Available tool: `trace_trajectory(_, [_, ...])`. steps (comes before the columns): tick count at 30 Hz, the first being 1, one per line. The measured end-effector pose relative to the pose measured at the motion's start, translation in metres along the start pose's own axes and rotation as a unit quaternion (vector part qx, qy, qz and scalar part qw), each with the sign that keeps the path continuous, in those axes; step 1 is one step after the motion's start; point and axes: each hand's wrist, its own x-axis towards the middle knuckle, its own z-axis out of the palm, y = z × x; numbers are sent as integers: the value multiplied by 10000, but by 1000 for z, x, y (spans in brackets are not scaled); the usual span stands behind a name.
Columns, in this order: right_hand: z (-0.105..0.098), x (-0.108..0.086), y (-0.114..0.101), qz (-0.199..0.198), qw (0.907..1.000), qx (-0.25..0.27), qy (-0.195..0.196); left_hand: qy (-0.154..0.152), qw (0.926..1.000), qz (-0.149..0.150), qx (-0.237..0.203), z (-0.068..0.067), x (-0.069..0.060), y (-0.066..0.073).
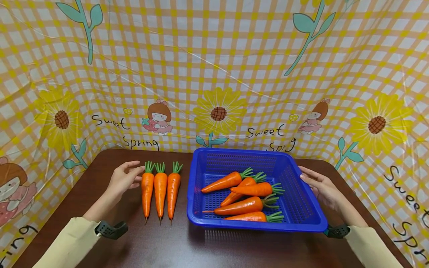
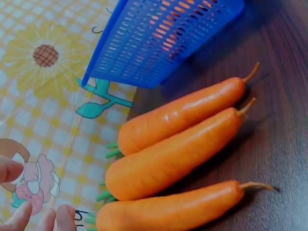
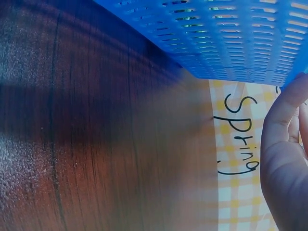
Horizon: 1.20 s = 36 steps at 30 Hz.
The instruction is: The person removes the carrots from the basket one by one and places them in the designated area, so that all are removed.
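Note:
Three orange carrots with green tops lie side by side on the brown table, tips toward the near edge: left (image 1: 147, 190), middle (image 1: 161, 191) and right (image 1: 173, 190). Beside the leftmost one is the left hand (image 1: 125, 178), fingers relaxed and slightly bent, holding nothing; in the left wrist view its fingertips (image 2: 21, 219) show near the green tops. A blue perforated basket (image 1: 256, 227) stands to the right with several carrots (image 1: 246, 206) in it. The right hand (image 1: 323, 188) touches the basket's right rim with its fingers; in the right wrist view the hand (image 3: 288, 154) is beside the basket wall (image 3: 231, 43).
A checked cloth (image 1: 214, 74) with sunflowers and lettering hangs behind the table and at both sides. Brown tabletop (image 1: 154, 245) shows in front of the carrots and the basket. Each wrist wears a dark band.

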Motion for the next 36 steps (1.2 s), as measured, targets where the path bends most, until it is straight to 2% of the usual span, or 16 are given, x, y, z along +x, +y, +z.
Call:
trace_trajectory(7, [-2, 0, 1, -22, 10000, 27, -45, -27, 9998, 39, -201, 8, -2, 9])
trace_trajectory(18, [0, 0, 1, 4, 10000, -36, 64, -212, 9995, 173, -140, 29, -3, 28])
trace_trajectory(36, [0, 0, 0, 28, 9999, 61, 111, -435, 9978, 386, -313, 64, -4, 57])
